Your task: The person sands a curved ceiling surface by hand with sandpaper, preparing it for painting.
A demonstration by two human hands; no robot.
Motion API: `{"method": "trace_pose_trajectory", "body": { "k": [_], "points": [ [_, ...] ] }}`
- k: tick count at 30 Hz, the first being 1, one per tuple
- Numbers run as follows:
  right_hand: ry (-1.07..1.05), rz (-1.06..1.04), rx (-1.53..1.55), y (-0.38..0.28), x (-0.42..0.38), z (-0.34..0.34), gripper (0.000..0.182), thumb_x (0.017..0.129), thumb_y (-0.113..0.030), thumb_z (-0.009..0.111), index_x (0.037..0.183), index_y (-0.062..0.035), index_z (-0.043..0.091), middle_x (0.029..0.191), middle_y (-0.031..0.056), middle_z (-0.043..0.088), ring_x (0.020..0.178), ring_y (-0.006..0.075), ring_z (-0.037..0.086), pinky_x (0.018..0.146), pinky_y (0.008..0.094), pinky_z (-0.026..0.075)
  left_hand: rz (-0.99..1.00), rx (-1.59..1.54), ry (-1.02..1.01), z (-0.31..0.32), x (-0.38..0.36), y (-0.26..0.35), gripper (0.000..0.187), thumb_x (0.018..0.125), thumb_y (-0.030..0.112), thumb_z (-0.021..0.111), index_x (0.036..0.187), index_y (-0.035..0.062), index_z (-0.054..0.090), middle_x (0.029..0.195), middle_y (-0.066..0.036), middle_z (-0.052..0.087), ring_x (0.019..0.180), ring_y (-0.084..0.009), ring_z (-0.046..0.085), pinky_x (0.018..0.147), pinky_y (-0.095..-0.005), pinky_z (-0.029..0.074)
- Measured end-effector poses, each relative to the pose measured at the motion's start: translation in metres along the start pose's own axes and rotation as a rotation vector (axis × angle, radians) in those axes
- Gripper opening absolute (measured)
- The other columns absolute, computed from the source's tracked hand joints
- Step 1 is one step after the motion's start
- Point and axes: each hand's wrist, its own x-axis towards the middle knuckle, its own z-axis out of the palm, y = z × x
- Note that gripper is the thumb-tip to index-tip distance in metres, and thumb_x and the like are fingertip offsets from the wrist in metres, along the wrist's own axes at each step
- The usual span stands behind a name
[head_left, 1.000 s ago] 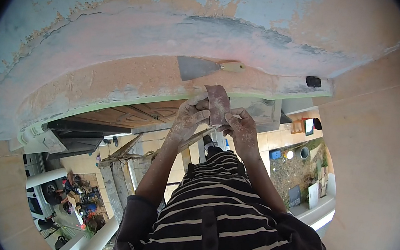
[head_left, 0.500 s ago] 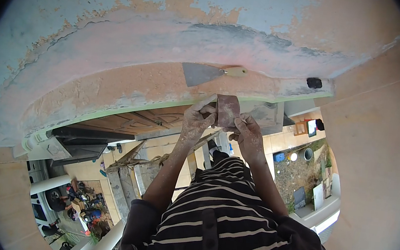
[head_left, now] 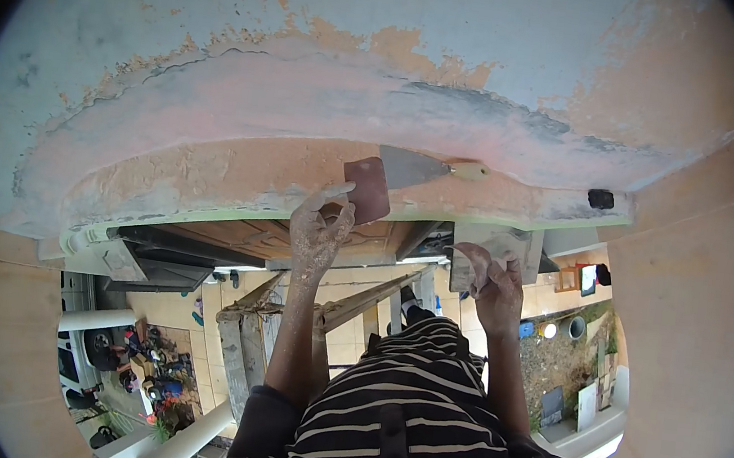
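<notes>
My left hand (head_left: pixel 322 228), dusted with powder, pinches a reddish-brown square of sandpaper (head_left: pixel 368 191) by its left edge. The square is held over the front of the ledge (head_left: pixel 275 164) and overlaps the blade end of a scraper. That scraper (head_left: pixel 415 168) lies on the ledge, its pale handle pointing right. Lower on the right, my right hand (head_left: pixel 499 291) grips a curled, dusty piece of sandpaper (head_left: pixel 472 266). The two pieces are apart.
A wall (head_left: pixel 329 89) with peeling paint rises behind the ledge. A small black object (head_left: pixel 601 199) sits at the ledge's right end. Below are wooden scaffold poles (head_left: pixel 240 350), a tiled floor, a bucket (head_left: pixel 572 327) and a parked vehicle (head_left: pixel 74 349).
My hands have moved apart, the left one leftward, the right one right and down. Each now holds a separate piece. The view has shifted, so the ledge and scraper appear lower and further right.
</notes>
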Motion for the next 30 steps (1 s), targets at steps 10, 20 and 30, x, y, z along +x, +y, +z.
{"method": "trace_pose_trajectory", "body": {
  "k": [10,20,30],
  "points": [
    [-0.12,0.063,-0.224,0.025,0.0,0.001,0.019,0.089,-0.004,0.052,0.103,0.0034,0.063,0.093,0.0119,0.065,0.076,0.0175,0.063,0.07,0.0297,0.053,0.168,0.975,0.337,-0.093,0.034,0.041,0.024,0.076,0.008,0.064,0.1,0.0039,0.062,0.091,-0.015,0.059,0.075,-0.0295,0.061,0.07,-0.0396,0.05],
    [-0.354,0.167,-0.534,0.015,0.018,0.076,0.054,0.083,0.005,0.058,0.133,0.0041,0.037,0.105,0.01,0.059,0.096,0.014,0.056,0.085,0.0265,0.047,0.262,0.997,0.387,-0.063,0.019,0.05,0.028,0.072,0.006,0.063,0.1,0.0058,0.06,0.102,-0.012,0.051,0.095,-0.0304,0.052,0.077,-0.0419,0.046],
    [-0.521,0.052,-0.54,-0.033,0.058,0.167,0.061,0.075,0.002,0.06,0.132,0.008,0.038,0.112,0.0115,0.059,0.101,0.0161,0.057,0.09,0.0278,0.045,0.56,0.482,-0.287,0.006,-0.013,-0.002,0.016,0.078,0.014,0.065,0.091,0.006,0.065,0.082,-0.011,0.062,0.074,-0.0279,0.063,0.065,-0.039,0.05]
  ]
}}
